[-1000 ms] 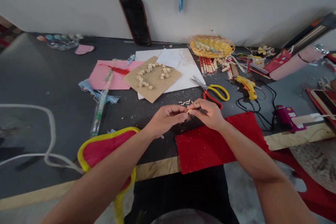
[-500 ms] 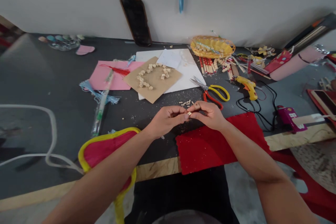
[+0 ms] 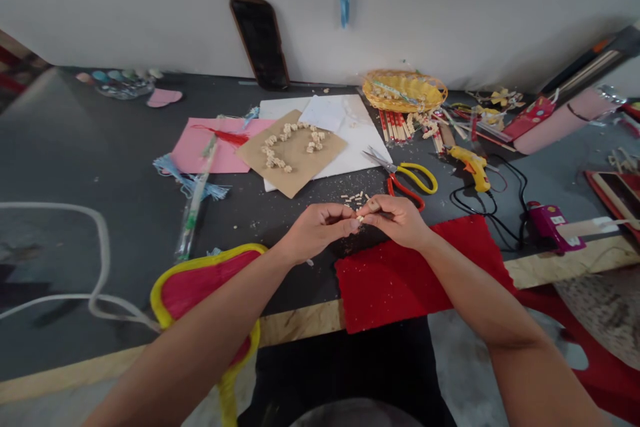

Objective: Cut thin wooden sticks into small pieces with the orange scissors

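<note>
Between the fingertips of both hands is a small pale wooden piece (image 3: 360, 218), partly hidden by the fingers. My left hand (image 3: 323, 230) pinches it from the left, and my right hand (image 3: 397, 221) pinches it from the right. Just beyond the fingers lie several short cut stick pieces (image 3: 356, 198) on the dark table. Farther back, small clusters of such pieces (image 3: 273, 153) form a broken ring on a brown square card (image 3: 290, 183). Scissors (image 3: 413, 177) with red and yellow handles rest beyond my right hand.
A red cloth (image 3: 390, 287) lies under my right forearm. To the right are a yellow glue gun (image 3: 473, 167) with a black cord and a purple box (image 3: 553, 227). A yellow basket (image 3: 405, 90) and a phone (image 3: 260, 43) stand at the wall. A yellow-rimmed pink object (image 3: 205, 280) is left.
Both hands stay nearly in place, still pinching the small piece. The view has shifted very slightly; nothing on the table has visibly moved.
</note>
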`<action>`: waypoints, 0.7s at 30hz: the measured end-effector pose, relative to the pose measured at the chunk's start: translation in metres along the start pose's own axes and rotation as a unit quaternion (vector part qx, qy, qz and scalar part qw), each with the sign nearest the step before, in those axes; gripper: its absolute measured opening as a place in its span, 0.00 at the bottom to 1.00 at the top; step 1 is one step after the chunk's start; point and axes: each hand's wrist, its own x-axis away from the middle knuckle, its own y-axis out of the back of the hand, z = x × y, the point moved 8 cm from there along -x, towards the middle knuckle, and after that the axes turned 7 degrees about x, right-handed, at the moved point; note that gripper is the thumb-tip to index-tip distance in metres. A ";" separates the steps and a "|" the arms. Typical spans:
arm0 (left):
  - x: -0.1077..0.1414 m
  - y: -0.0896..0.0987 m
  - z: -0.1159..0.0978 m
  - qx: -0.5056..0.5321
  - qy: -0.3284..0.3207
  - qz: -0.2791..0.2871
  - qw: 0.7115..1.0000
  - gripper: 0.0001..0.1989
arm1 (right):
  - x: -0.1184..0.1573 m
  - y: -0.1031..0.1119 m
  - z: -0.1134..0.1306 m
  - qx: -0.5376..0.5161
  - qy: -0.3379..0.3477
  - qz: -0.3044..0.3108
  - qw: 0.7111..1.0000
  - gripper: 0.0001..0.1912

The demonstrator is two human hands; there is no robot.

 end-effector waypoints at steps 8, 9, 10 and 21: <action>0.001 0.002 -0.002 -0.066 0.001 -0.015 0.998 0.12 | 0.003 -0.003 -0.005 0.002 -0.069 0.042 0.997 0.10; 0.001 0.001 -0.003 -0.081 -0.006 -0.015 0.997 0.12 | 0.003 -0.004 -0.004 0.008 -0.067 0.045 0.997 0.10; 0.002 0.000 -0.004 -0.096 -0.014 -0.016 0.995 0.11 | 0.003 -0.005 -0.003 0.014 -0.066 0.048 0.997 0.09; 0.007 0.002 -0.017 -0.142 -0.090 -0.057 0.984 0.10 | 0.002 0.001 -0.006 -0.039 -0.098 -0.021 0.994 0.09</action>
